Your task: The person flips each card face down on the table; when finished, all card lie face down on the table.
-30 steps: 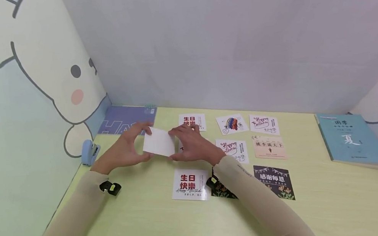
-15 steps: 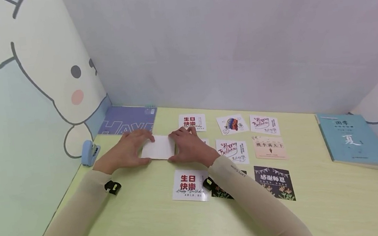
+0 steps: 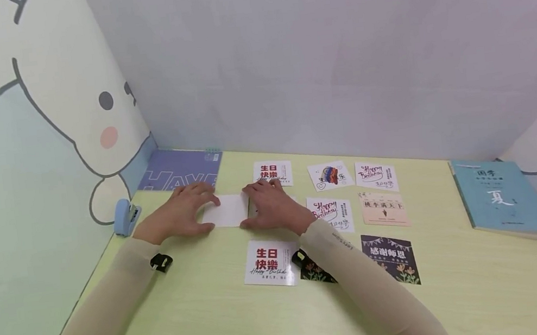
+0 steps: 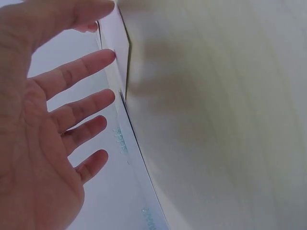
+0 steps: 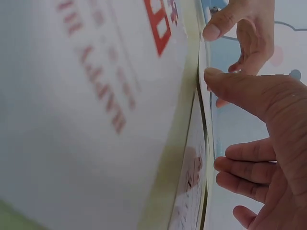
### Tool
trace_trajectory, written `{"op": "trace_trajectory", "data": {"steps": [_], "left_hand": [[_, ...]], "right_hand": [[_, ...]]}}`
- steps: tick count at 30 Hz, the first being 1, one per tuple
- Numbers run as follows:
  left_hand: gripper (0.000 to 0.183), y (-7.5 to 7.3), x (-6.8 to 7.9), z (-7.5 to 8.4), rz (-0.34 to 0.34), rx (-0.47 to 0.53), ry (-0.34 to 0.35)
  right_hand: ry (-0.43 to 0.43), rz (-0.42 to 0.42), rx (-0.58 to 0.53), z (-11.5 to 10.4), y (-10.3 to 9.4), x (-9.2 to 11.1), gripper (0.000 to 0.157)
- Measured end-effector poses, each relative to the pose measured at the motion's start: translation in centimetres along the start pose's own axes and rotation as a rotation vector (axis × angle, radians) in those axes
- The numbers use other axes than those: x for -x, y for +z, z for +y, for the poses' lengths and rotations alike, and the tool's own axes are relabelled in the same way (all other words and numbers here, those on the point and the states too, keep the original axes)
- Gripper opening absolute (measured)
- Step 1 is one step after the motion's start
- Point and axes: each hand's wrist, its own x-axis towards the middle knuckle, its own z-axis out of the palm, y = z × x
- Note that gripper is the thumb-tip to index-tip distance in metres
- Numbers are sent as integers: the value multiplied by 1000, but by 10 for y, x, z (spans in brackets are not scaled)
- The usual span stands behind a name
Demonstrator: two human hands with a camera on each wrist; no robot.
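Observation:
A plain white card [image 3: 224,211] lies close over the table, left of the middle, between my two hands. My left hand [image 3: 180,215] holds its left side, with thumb and index finger at its near and far corners. In the left wrist view, the other fingers [image 4: 86,105] stay spread. At the card's right side, my right hand [image 3: 275,208] holds it likewise with thumb and index finger. The right wrist view shows the right thumb [image 5: 235,88] at the card's edge. Another card [image 3: 252,208] lies mostly hidden under my right hand.
Several greeting cards lie to the right and nearer, including a red-lettered card [image 3: 271,263], a pink card [image 3: 384,210] and a black card [image 3: 391,258]. A blue stapler [image 3: 125,217] and a purple notebook [image 3: 180,168] are at the left. A teal book [image 3: 502,195] lies far right.
Both hands have lowered the white card from a tilted, raised position to nearly flat over the table. Since half a second ago they have barely moved.

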Motion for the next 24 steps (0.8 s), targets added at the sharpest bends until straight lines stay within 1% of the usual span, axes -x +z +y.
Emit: {"op": "trace_trajectory", "data": {"steps": [3, 6, 10, 12, 17, 24], "left_hand": [[54, -1, -2, 0, -1, 13, -10], [68, -2, -4, 1, 9, 34, -22], [84, -1, -14, 2, 26, 61, -21], [88, 0, -21, 4, 28, 69, -23], [93, 1, -47, 13, 24, 80, -18], [97, 0, -83, 30, -12, 89, -8]], "right_hand": [[20, 16, -9, 12, -5, 1, 93], [49, 25, -17, 27, -14, 4, 94], [82, 39, -36, 49, -27, 8, 94], [95, 47, -43, 59, -33, 9, 95], [131, 41, -39, 80, -44, 11, 95], [159, -1, -42, 101, -46, 10, 96]]}}
